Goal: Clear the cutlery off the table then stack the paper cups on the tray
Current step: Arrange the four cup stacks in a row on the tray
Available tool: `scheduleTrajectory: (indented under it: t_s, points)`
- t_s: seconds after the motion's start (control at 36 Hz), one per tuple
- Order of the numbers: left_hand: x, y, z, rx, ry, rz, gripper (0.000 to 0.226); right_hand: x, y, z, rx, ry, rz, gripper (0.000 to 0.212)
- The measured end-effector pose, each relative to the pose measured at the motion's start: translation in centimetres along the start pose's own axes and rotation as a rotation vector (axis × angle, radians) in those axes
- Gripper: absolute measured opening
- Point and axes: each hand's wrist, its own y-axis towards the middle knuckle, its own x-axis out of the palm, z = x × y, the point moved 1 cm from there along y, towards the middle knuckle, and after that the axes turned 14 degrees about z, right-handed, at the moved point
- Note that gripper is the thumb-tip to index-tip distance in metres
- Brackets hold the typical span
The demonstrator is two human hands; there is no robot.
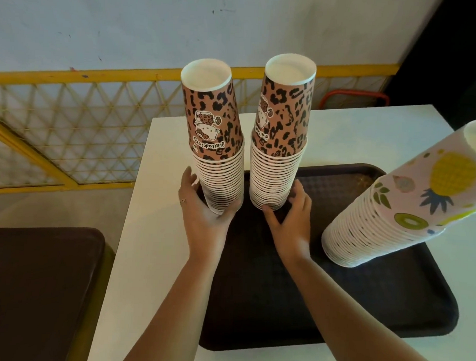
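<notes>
Three tall stacks of upside-down paper cups stand on a dark brown tray (362, 306) that lies on a white table (153, 258). The left leopard stack (218, 141) sits at the tray's far left corner, its lowest rims close to the tray's edge. The left hand (203, 214) cups the base of this stack — fingers curve round the left side of the lowest rims and the thumb wraps the near right side, so the hand holds the stack.

Just to its right, apart by a narrow gap, stands the right leopard stack (280, 138), well on the tray. The right hand (292, 217) rests against its base, thumb spread out to the left below the lowest rims and fingers lying along the right side of the rims — a loose, wide hold rather than a tight grip.

The fruit stack (392, 207), printed with pineapple and kiwi, stands on the right part of the tray, well apart from both hands and appearing to lean right in this wide view.

Left of the table is a dark cushioned seat (39, 281). Beyond it runs a yellow lattice railing (85, 126) against a pale wall (183, 24).
</notes>
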Motion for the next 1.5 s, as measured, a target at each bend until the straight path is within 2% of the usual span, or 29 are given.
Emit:
scheduleTrajectory:
  t_s: [0.08, 0.17, 0.25, 0.33, 0.39, 0.44, 0.53, 0.61, 0.69, 0.78, 1.0, 1.17, 1.28, 1.5]
  points:
    - [-0.7, -2.2, 1.0, 0.013, 0.026, 0.122, 0.083, -2.2, -1.8, -1.0, -0.090, 0.039, 0.036, 0.074]
    - [-1.1, -4.6, 2.0, 0.026, -0.011, 0.181, 0.057, -5.6, -3.7, -2.5, -0.267, 0.104, 0.104, 0.054]
    - [-0.9, -6.7, 3.5, 0.014, -0.070, 0.125, 0.045, -9.8, -5.2, -4.1, -0.487, 0.219, 0.129, 0.033]
    - [-0.1, -8.8, 5.5, 0.142, -0.115, -0.001, 0.050, -14.5, -5.7, -4.9, -0.663, 0.312, 0.293, 0.020]
    - [0.7, -10.2, 6.9, 0.209, -0.138, -0.112, 0.058, -17.0, -4.6, -4.1, -0.631, 0.383, 0.454, 0.013]
    - [1.5, -11.5, 8.3, 0.243, -0.163, -0.205, 0.067, -19.0, -2.7, -2.8, -0.492, 0.492, 0.610, 0.023]
    - [3.0, -13.2, 10.2, 0.246, -0.185, -0.278, 0.084, -20.9, -0.1, -0.5, -0.401, 0.388, 0.727, 0.029]
    - [4.6, -14.2, 12.1, 0.212, -0.189, -0.320, 0.099, -21.3, 2.4, 2.0, -0.265, 0.243, 0.636, 0.055]
    - [6.3, -14.5, 12.9, 0.222, -0.166, -0.276, 0.102, -20.3, 4.5, 4.7, -0.083, 0.182, 0.431, 0.093]
    - [7.3, -14.0, 13.1, 0.230, -0.158, -0.205, 0.101, -19.2, 5.6, 6.7, -0.081, 0.187, 0.261, 0.107]
    - [8.5, -12.1, 13.0, 0.211, -0.140, -0.138, 0.082, -17.6, 7.2, 6.9, -0.102, 0.226, 0.177, 0.098]
    - [9.4, -9.8, 12.9, 0.162, -0.111, -0.141, 0.083, -16.7, 9.5, 7.2, -0.131, 0.223, 0.129, 0.093]
    - [10.1, -8.5, 12.7, 0.185, -0.090, -0.127, 0.077, -15.9, 10.9, 7.1, -0.134, 0.227, 0.104, 0.092]
    - [11.8, -6.5, 12.6, 0.192, -0.057, -0.101, 0.083, -15.3, 12.6, 7.0, -0.177, 0.200, 0.041, 0.090]
